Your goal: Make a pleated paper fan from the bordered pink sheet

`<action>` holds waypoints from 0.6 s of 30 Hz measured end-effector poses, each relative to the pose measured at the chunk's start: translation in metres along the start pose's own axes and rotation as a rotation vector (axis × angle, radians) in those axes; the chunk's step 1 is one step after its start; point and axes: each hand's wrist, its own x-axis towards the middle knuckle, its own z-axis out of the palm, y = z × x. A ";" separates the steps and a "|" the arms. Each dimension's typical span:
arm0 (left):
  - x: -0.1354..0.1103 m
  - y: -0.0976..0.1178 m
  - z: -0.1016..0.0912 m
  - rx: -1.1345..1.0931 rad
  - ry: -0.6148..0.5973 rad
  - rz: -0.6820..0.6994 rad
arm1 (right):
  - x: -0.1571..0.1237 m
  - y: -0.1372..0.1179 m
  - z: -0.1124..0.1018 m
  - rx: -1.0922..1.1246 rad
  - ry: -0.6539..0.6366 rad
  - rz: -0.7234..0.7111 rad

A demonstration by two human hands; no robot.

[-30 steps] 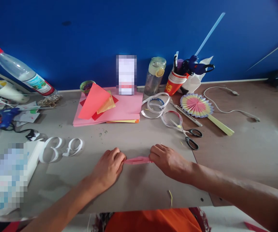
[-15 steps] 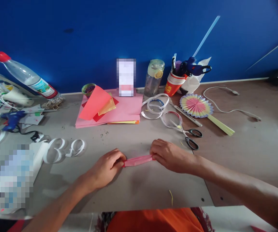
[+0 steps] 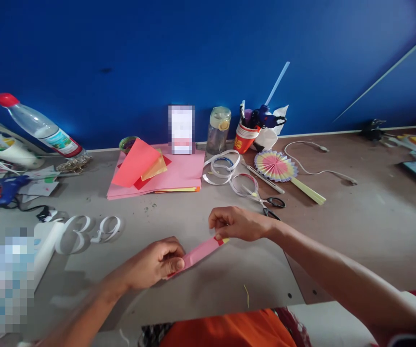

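A narrow folded strip of pink paper (image 3: 202, 253) with red and yellow at its ends is held between my hands, just above the table. My left hand (image 3: 162, 262) grips its lower left end, thumb on top and fingers curled. At the upper right end, my right hand (image 3: 234, 224) pinches the strip near its red and yellow tip. The strip slants up to the right. Scissors (image 3: 265, 206) with black handles lie beyond my right hand, partly hidden by it.
Pink paper sheets (image 3: 186, 168) lie at the back under a red sheet (image 3: 135, 164). Tape rolls (image 3: 244, 185), a paper fan (image 3: 275, 166), a red cup (image 3: 246, 137) of tools and a clear bottle (image 3: 218, 137) stand to the right. A blue glue gun (image 3: 7, 188) lies left.
The pink strip has tilted, its left end now lower and nearer me. My left hand has moved down with it, and the right hand's fingers have shifted on its end. The view has turned right.
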 end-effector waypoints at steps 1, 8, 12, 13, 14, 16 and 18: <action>0.002 0.003 0.001 0.020 0.029 0.006 | 0.000 -0.003 0.000 0.008 -0.015 -0.006; 0.016 0.014 0.011 0.052 0.079 -0.012 | 0.009 -0.005 0.004 0.077 -0.078 -0.025; 0.022 0.010 0.014 0.005 0.151 -0.033 | 0.021 0.007 0.004 0.182 -0.011 -0.039; 0.023 0.008 0.014 -0.003 0.188 -0.025 | 0.024 0.010 0.003 0.224 0.046 -0.045; 0.025 0.007 0.014 -0.008 0.233 -0.016 | 0.026 0.012 0.003 0.280 0.113 -0.053; 0.028 0.004 0.014 -0.009 0.341 0.004 | 0.029 0.014 0.003 0.440 0.226 -0.061; 0.032 0.003 0.015 -0.002 0.448 0.025 | 0.031 0.014 0.007 0.606 0.253 -0.054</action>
